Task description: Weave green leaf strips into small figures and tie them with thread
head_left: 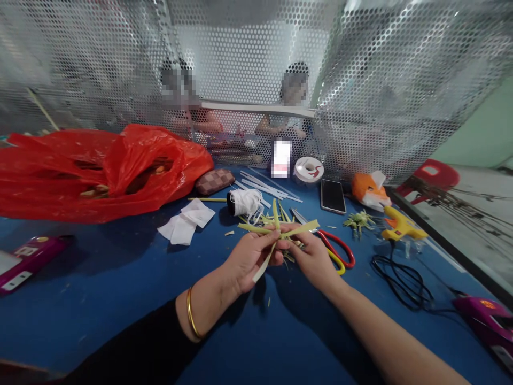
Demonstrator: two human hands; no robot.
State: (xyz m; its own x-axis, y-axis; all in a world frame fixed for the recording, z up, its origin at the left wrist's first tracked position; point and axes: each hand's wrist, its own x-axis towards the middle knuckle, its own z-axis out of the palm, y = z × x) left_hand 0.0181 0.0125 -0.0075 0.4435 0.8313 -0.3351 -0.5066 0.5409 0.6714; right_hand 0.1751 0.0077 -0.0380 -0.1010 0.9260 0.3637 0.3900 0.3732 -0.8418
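Both of my hands meet over the middle of the blue table, holding pale yellow-green flat strips that cross one another. My left hand pinches the crossing between thumb and fingers, and one strip end hangs down in front of it. From the other side my right hand closes its fingertips on the same strips. Just beyond my right hand lie scissors with red and yellow handles. Small green-yellow scraps are scattered behind my hands. What the strips are made of I cannot tell.
A red plastic bag fills the back left, beside a checkered pouch. White string, paper pieces, a ribbon roll, a phone and a yellow glue gun with black cord surround my hands. Beyond perforated metal sit two people.
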